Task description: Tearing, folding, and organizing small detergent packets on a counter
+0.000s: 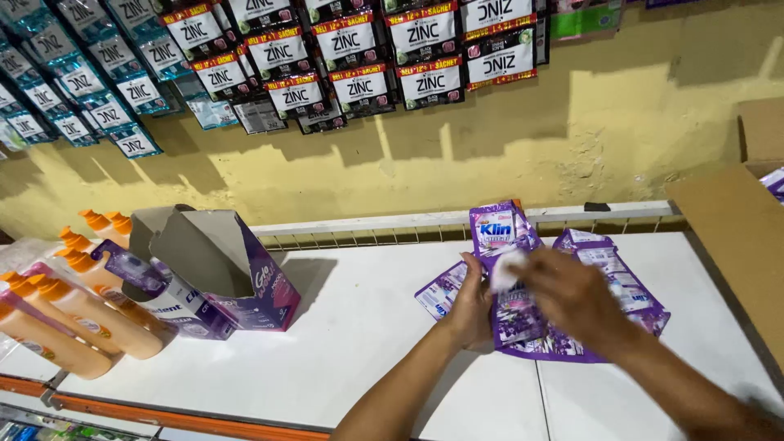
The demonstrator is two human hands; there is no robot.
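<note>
— Head view: what have I got under my hands?

— I see a purple refill pouch (498,233) standing up on the white shelf (359,343), top of a loose heap of purple pouches (608,269) spread across the shelf. My left hand (472,306) grips the upright pouch from its left edge, thumb on the front face, the other fingers (467,269) wrapped round behind it.

— And my right hand?

— My right hand (572,298) lies over the heap just right of that pouch, its fingers reaching the pouch's middle. It is blurred, so I cannot tell whether they are pinching the pouch or only pressed on it. A pale smear (506,269) sits at the fingertips; I cannot make out what it is.

— What is hidden?

— Both hands cover the lower half of the upright pouch and much of the heap. A brown carton (735,220) is cut off at the right edge. To the left stand an opened purple box (237,273) and orange-capped bottles (82,314), partly cut off by the frame. Sachet strips (343,49) hang on the yellow wall (621,122), cropped at the top.
</note>
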